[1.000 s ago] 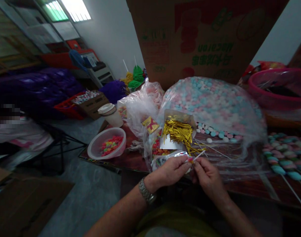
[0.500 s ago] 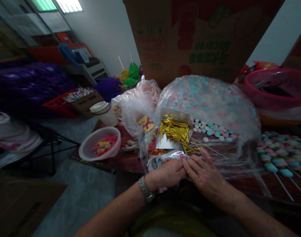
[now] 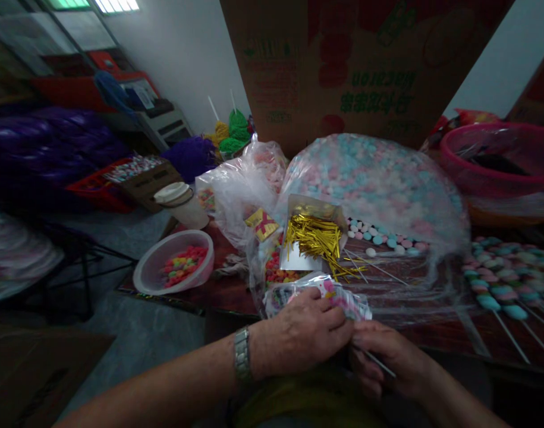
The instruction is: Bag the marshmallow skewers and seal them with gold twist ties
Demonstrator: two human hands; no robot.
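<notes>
From where I stood, the two hands had just altered their hold. Half a second earlier the right hand [image 3: 392, 351] lay nearly flat, its fingers stretched against the left fist; now it had curled, thumb and fingers closed on a white stick [image 3: 380, 365], whose bare end slanted out towards four o'clock. The stick's other end ran in between the hands, and I couldn't make out what was on it.

The left hand [image 3: 301, 324] had its knuckles up and fingers bent down, meeting the right fingertips; whether it pinched anything underneath I couldn't tell. To me the change suggested that the right hand had taken over steadying the stick, leaving the left to work at the hidden end.

Just past the left knuckles, around twelve o'clock, lay printed plastic wrappers [image 3: 349, 300]. Gold twist ties [image 3: 314, 235] spilled from their box at eleven from the hands, unmoved on the table. A bowl [image 3: 140, 274] of bright sweets sat at ten, and finished-looking candy skewers [image 3: 512, 267] lay at two.
</notes>
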